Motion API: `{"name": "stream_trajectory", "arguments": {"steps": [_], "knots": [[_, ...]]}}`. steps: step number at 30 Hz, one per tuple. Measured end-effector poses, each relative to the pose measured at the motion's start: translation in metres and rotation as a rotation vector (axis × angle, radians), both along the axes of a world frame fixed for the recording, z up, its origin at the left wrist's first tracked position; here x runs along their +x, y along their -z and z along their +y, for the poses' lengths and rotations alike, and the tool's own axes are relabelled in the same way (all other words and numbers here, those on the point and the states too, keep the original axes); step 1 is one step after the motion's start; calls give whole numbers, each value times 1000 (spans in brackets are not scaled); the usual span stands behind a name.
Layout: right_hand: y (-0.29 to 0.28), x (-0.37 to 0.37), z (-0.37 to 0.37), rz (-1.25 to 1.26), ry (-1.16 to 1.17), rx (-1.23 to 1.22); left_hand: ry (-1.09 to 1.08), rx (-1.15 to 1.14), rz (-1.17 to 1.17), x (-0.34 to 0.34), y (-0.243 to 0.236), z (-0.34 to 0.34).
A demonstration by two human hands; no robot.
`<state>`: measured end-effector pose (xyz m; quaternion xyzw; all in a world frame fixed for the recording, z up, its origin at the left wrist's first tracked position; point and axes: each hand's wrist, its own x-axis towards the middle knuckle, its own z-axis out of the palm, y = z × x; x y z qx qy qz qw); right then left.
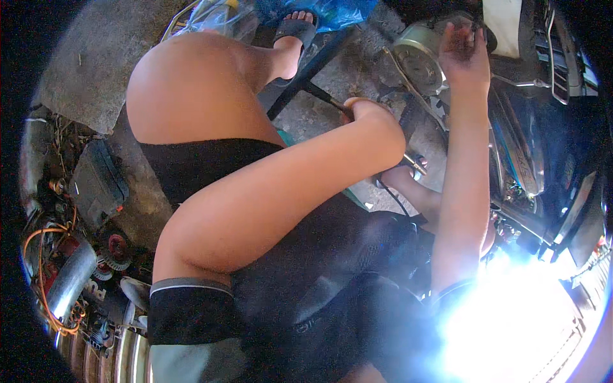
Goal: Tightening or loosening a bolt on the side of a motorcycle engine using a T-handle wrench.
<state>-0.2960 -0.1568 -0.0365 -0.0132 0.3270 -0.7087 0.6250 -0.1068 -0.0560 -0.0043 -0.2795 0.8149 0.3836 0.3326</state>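
Observation:
My left hand (377, 131) is closed around a dark tool (332, 99) with a slim bar; a silver metal end (416, 164) shows below the hand, though the tool's full shape is hidden. My right hand (465, 57) is raised at the upper right, fingers curled at a dark piece I cannot make out, its fingertips darkened. Beside it is a round, dull metal part (415, 60) with thin metal rods around it. Farther right stands dark blue vehicle bodywork (552, 153), partly washed out by glare lower down.
My bare knees and sandaled feet (294, 38) rest over stained concrete (83, 51). Blue plastic sheeting (345, 13) lies at the top. At left are a grey case (96, 185), orange cable (32, 239) and assorted parts. A black bar crosses the floor near my foot.

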Motion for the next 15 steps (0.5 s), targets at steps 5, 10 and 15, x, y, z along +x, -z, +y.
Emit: {"name": "stream_trajectory", "arguments": {"steps": [5, 10, 15], "knots": [[-2, -10, -6, 105, 100, 130, -38, -16, 21, -3, 3, 2], [-25, 13, 6, 0, -7, 149, -42, -22, -22, -4, 0, 0], [-35, 25, 19, 195, -58, 60, 20, -57, 25, -2, 4, 3]]}}
